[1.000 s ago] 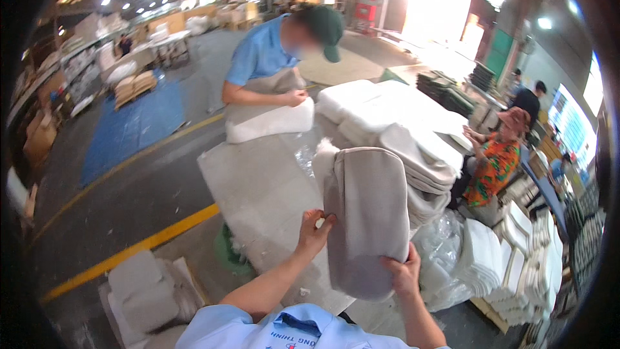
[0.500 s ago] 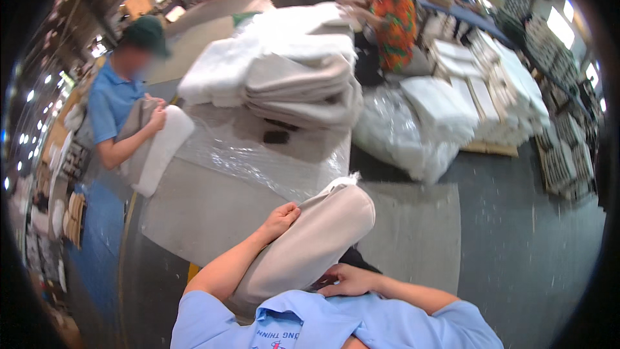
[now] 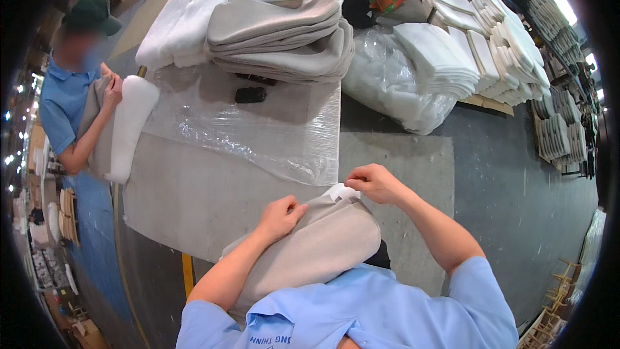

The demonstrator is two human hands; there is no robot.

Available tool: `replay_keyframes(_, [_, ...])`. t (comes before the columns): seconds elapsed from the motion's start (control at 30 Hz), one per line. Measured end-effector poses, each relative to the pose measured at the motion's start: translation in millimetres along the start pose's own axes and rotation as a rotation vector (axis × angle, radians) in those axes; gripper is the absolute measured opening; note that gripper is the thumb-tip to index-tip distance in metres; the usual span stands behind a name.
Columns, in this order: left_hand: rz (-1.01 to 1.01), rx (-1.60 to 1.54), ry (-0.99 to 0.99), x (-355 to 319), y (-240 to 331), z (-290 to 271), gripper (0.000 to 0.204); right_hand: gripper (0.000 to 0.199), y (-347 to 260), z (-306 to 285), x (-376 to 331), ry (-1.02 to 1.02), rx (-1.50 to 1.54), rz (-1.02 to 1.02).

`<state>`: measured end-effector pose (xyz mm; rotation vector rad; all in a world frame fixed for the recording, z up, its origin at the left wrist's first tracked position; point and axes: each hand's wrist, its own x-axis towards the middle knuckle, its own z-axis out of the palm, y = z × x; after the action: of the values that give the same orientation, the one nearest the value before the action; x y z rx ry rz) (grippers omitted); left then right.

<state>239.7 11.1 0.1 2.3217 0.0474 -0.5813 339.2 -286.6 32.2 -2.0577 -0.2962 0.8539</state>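
A beige fabric cushion cover (image 3: 323,245) with white foam inside lies across my lap, its open end toward the table. My left hand (image 3: 281,216) grips the cover's upper edge. My right hand (image 3: 374,182) pinches the cover's corner, where a bit of white foam (image 3: 340,192) sticks out. Both hands are closed on the fabric, close to the near edge of the grey table (image 3: 206,187).
A clear plastic sheet (image 3: 258,129) and a black object (image 3: 250,94) lie on the table, with stacked beige covers (image 3: 284,32) and white foam behind. A person in blue (image 3: 77,103) holds a foam cushion (image 3: 129,123) at left. White foam stacks (image 3: 478,52) stand at right.
The view has tilted further down toward the table. My right hand has come up from under the cushion to its open end, and the cushion now lies flatter on my lap.
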Motion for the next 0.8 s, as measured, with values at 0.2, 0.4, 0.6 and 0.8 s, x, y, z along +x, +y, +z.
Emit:
replay_keyframes(0.2, [-0.091,-0.267,-0.239,8.4,19.0,1.3,0.032,0.02,-16.3,1.1,47.9,-0.441,-0.241,-0.042])
replay_keyframes(0.4, [0.148,-0.023,0.002,-0.4,21.2,6.6,0.025,0.014,-28.9,1.6,55.7,-0.503,-0.331,-0.222])
replay_keyframes(0.6, [0.279,0.095,0.146,1.2,13.9,19.0,0.021,0.01,-5.2,18.3,42.3,-0.259,-0.359,-0.361])
replay_keyframes(0.8, [0.178,-0.067,0.035,24.7,-6.0,35.3,0.024,0.019,27.2,25.8,64.2,-0.208,0.002,-0.094])
